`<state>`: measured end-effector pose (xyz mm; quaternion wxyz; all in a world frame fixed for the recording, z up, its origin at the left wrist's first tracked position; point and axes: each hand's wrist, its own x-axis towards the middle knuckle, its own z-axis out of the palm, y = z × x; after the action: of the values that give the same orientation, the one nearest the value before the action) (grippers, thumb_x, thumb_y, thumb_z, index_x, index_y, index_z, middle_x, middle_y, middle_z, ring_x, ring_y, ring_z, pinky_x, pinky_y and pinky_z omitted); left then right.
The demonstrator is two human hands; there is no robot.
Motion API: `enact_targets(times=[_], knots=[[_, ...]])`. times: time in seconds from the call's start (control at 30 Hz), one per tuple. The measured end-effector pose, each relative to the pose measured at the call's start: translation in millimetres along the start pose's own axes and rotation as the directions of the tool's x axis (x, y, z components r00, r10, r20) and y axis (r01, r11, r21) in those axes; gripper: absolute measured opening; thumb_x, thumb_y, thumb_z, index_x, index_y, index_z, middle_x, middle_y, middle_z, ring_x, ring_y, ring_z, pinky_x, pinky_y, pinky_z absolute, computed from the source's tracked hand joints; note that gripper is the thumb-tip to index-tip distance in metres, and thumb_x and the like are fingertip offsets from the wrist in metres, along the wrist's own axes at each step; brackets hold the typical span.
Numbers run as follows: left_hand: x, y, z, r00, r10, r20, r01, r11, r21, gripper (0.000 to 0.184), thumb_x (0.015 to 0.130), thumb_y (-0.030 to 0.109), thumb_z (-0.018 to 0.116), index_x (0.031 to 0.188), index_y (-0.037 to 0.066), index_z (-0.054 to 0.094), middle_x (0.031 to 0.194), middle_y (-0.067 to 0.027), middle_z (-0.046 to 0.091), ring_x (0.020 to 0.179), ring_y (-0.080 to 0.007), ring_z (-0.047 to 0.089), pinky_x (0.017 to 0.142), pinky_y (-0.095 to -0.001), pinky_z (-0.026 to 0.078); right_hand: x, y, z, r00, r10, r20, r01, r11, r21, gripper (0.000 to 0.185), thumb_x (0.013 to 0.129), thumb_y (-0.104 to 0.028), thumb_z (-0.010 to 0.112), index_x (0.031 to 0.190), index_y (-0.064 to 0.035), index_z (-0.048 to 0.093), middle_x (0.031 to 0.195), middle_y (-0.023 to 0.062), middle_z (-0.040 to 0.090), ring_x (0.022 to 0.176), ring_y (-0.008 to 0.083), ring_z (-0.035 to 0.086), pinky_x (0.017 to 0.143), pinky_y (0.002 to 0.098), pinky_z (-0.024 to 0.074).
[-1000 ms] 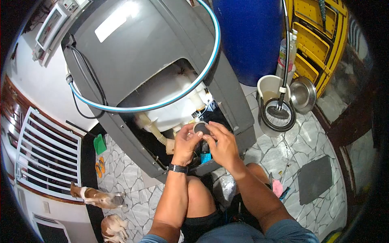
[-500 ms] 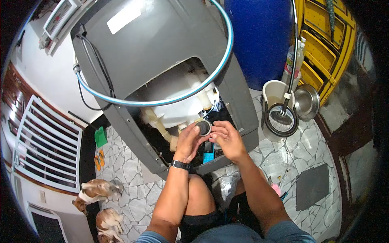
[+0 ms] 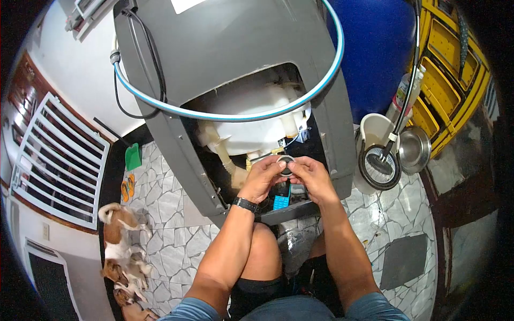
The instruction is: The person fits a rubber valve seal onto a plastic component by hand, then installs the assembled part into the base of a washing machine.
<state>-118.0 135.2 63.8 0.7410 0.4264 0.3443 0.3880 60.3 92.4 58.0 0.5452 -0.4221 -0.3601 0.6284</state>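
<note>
Centre frame, the left hand (image 3: 260, 180) and right hand (image 3: 315, 178) pinch an apparently loose round part (image 3: 288, 165); the grey machine (image 3: 241, 48) behind stands open.

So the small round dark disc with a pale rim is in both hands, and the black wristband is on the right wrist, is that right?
Not quite: the head view shows the black wristband on the left wrist, not the right. The small round dark disc with a pale rim is held between the left hand and right hand.
</note>
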Motion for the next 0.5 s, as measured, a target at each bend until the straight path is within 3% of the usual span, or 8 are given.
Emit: enact_targets(times=[0.13, 0.3, 0.5], knots=[[-0.2, 3.5, 3.0, 1.000, 0.012, 0.012, -0.012, 1.000, 0.002, 0.032, 0.093, 0.020, 0.071, 0.120, 0.006, 0.063, 0.110, -0.0018, 0.067, 0.099, -0.0139, 0.064, 0.080, -0.0295, 0.057, 7.1, 0.8, -2.9, 0.999, -0.029, 0.040, 0.027, 0.998, 0.057, 0.032, 0.093, -0.026, 0.071, 0.110, -0.0005, 0.064, 0.090, 0.0037, 0.067, 0.078, 0.0081, 0.060, 0.071, 0.0240, 0.0510], [2.3, 0.0, 1.3, 0.998, 0.063, 0.011, -0.064, 0.992, 0.105, 0.038, 0.092, 0.019, 0.073, 0.124, 0.002, 0.061, 0.108, -0.0045, 0.068, 0.097, -0.0127, 0.064, 0.083, -0.0308, 0.056, 8.7, 4.4, -3.8, 0.998, -0.044, 0.053, 0.041, 0.998, 0.052, 0.024, 0.095, -0.021, 0.068, 0.109, -0.0020, 0.062, 0.094, 0.0059, 0.069, 0.080, 0.0119, 0.066, 0.072, 0.0249, 0.0538], [-3.0, 5.7, 7.5, 0.978, 0.202, 0.056, -0.205, 0.864, 0.459, 0.043, 0.091, 0.014, 0.073, 0.129, -0.002, 0.058, 0.111, -0.0053, 0.066, 0.099, -0.0115, 0.061, 0.092, -0.0273, 0.049, 12.3, 19.6, -12.1, 0.992, -0.110, 0.064, 0.110, 0.994, -0.001, 0.030, 0.092, -0.015, 0.071, 0.116, -0.0023, 0.059, 0.094, 0.0047, 0.066, 0.084, 0.0109, 0.062, 0.077, 0.0267, 0.0505]])
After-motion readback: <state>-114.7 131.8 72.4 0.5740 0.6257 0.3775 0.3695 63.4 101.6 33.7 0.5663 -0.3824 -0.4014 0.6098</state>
